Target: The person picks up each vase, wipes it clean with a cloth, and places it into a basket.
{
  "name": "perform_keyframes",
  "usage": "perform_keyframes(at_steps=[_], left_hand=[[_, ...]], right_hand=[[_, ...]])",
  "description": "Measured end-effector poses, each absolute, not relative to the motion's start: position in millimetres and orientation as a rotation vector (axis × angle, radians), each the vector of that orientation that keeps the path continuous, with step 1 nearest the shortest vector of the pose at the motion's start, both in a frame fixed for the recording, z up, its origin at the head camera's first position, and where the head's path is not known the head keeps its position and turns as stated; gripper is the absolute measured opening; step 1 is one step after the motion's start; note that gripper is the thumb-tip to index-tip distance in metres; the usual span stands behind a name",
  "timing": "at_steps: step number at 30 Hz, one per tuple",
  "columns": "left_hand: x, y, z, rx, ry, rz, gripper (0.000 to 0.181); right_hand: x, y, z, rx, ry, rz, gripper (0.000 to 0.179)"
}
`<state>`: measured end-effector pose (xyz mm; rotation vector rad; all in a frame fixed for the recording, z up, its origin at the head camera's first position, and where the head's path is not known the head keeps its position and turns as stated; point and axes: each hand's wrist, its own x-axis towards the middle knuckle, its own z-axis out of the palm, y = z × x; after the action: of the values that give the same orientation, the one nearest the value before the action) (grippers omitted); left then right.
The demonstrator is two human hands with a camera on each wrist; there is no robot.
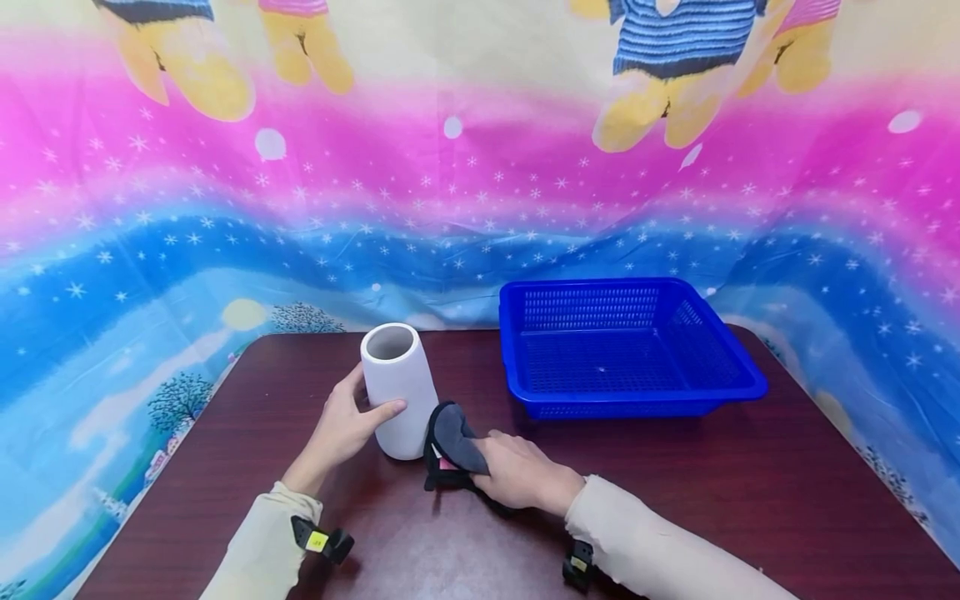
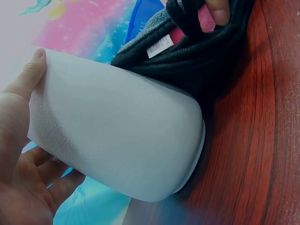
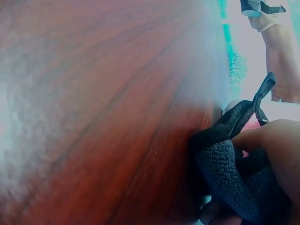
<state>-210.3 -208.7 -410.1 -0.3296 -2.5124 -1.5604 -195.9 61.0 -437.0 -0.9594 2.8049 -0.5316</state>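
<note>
A white vase (image 1: pixel 401 392) with a wide round mouth stands upright on the table. My left hand (image 1: pixel 341 425) grips it from the left, thumb across the front and fingers behind; the left wrist view shows the vase (image 2: pixel 117 122) at close range. In my right hand (image 1: pixel 525 471) is a bunched grey terry cloth (image 1: pixel 459 437) with black edging, pink inside. The cloth is right at the vase's lower right side. A small white label (image 2: pixel 160 46) shows on it in the left wrist view. The right wrist view has fingers curled into the cloth (image 3: pixel 222 168).
A blue plastic basket (image 1: pixel 637 408) with mesh walls stands at the back right of the dark wooden table (image 1: pixel 247 425). Behind the table hangs a colourful printed curtain (image 1: pixel 450 183). Each sleeve has a black camera mount at the wrist.
</note>
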Motion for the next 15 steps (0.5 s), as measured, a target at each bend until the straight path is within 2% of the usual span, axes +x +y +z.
perform_keyframes(at_steps=[15], left_hand=[[-210.7, -208.8, -410.2, -0.338, -2.509, -1.567, 0.074]], right_hand=[[-197.7, 68.1, -439.3, -0.946, 2.754, -0.720, 0.008]])
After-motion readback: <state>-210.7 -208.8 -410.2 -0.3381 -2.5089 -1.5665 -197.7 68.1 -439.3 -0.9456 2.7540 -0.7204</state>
